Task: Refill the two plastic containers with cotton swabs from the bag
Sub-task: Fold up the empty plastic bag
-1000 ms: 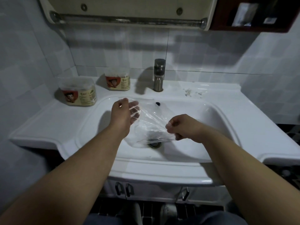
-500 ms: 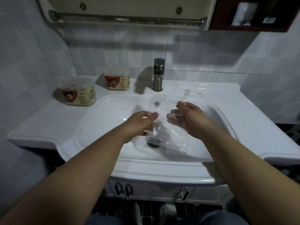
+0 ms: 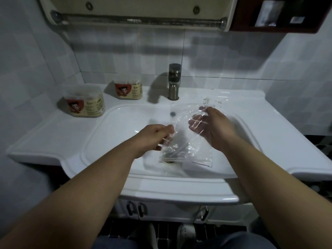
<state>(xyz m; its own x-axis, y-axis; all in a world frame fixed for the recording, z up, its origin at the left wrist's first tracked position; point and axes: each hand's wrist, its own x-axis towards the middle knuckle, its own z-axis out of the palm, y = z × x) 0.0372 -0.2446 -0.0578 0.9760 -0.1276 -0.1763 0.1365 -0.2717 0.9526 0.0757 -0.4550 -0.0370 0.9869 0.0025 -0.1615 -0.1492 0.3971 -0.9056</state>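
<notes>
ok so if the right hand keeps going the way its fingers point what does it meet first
The clear bag: the right hand's fingers lie against it, pointing left towards the left hand. Depth beyond is unclear.

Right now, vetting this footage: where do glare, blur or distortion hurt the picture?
Head view: dim; glare streaks the clear bag; the faucet throws a shadow leftward; wide-angle distortion slants the left wall; the near container has a blurred label.
</notes>
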